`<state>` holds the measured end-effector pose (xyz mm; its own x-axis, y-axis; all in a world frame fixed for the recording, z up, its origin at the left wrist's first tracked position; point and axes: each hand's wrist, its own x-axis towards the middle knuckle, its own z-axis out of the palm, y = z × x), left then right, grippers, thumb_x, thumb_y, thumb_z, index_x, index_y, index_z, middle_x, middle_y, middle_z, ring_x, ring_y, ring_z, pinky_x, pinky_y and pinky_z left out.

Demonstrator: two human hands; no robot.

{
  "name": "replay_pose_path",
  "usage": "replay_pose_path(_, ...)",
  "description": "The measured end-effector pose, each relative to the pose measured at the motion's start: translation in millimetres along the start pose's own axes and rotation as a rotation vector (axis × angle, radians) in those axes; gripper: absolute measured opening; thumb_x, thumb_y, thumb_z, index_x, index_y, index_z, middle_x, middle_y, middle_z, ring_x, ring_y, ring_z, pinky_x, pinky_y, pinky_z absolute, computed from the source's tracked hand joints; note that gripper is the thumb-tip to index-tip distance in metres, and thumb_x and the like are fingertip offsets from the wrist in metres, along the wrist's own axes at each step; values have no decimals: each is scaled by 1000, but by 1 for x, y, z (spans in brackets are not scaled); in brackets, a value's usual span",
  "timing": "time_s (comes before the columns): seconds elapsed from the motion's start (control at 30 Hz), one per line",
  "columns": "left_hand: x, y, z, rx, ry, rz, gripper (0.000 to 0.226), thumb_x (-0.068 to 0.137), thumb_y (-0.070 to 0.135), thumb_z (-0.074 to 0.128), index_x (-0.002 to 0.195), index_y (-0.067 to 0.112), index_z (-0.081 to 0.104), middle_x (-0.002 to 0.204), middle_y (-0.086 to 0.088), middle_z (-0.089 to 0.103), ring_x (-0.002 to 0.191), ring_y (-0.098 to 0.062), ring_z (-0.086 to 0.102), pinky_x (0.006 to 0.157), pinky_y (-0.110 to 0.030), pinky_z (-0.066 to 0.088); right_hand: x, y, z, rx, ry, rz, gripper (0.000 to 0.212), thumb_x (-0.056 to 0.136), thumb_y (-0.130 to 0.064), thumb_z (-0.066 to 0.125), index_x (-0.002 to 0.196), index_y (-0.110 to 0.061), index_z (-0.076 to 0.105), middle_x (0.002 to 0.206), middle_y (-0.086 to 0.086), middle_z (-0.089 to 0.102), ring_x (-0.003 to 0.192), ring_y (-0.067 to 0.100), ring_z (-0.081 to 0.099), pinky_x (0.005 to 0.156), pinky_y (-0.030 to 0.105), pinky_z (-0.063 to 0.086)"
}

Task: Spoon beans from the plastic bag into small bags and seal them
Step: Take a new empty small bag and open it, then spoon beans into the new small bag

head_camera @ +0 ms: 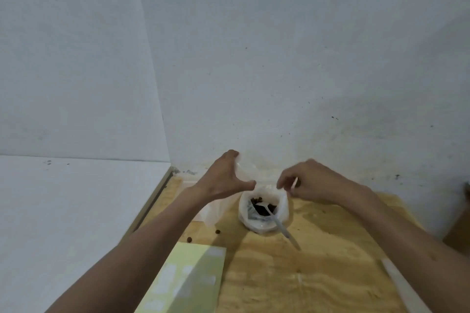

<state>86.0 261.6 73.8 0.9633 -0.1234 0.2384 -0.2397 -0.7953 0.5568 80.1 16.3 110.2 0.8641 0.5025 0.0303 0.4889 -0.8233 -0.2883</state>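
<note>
Left grip: left hand [223, 180] is spread wide, thumb and fingers curved round a clear small bag [245, 169] up near the wall, looks like it's pinching the film at both ends
Right grip: right hand [312, 181] is narrow, fingertips pinching the far rim of the plastic bag [264, 211], plus a thin pale stick-like thing poking up between the fingers, can't tell what it is
Plastic bag: sits on the wooden worktop [318, 274] right between the two hands, mouth open and rolled down
Beans: dark beans [262, 204] down inside the bag, pretty blurry
Spoon: white plastic spoon [277, 222] has its bowl in the beans, handle leaning out over the near rim toward the right
Strays: two loose beans [217, 231] on the wood just left of the bag
Other stuff: pale green sheet [188, 279] at the near left edge, white strip [401, 284] lying near right
</note>
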Motion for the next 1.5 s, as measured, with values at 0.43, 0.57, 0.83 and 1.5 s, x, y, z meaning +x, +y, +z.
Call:
replay_pose_path(0.43, -15, -1, 9, 14, -318, -192, 71, 74, 60, 78, 123, 15, 53, 112, 5, 57, 100, -16, 56, 83, -32, 48, -12, 8, 67, -200, 482, -223, 17, 94, -24, 64, 85, -11, 72, 78, 0, 62, 63, 20, 61, 49, 29, 45)
replay_pose_path(0.57, -16, 0, 19, -145, -357, -166, 47, 75, 50, 78, 89, 7, 65, 81, 2, 61, 76, -15, 55, 69, -31, 39, -8, 4, 64, 43, 442, 184, 22, 96, -27, 55, 86, -10, 64, 84, 0, 64, 79, 23, 61, 71, 37, 50)
replay_pose_path(0.83, -6, 0, 28, -218, -277, -226, 83, 65, 69, 79, 127, 20, 54, 118, 7, 60, 104, -12, 59, 95, -37, 52, -2, 11, 90, 736, 505, 709, 44, 98, -25, 47, 70, 4, 66, 61, 19, 71, 54, 35, 71, 58, 45, 62)
replay_pose_path(1.5, -1, -3, 39, -273, -159, -145, 86, 69, 49, 86, 141, 26, 43, 118, 20, 57, 107, 0, 55, 79, -18, 44, -8, 50, 66, 902, 589, 753, 36, 97, -23, 45, 84, 1, 69, 79, 15, 71, 53, 28, 64, 52, 36, 57)
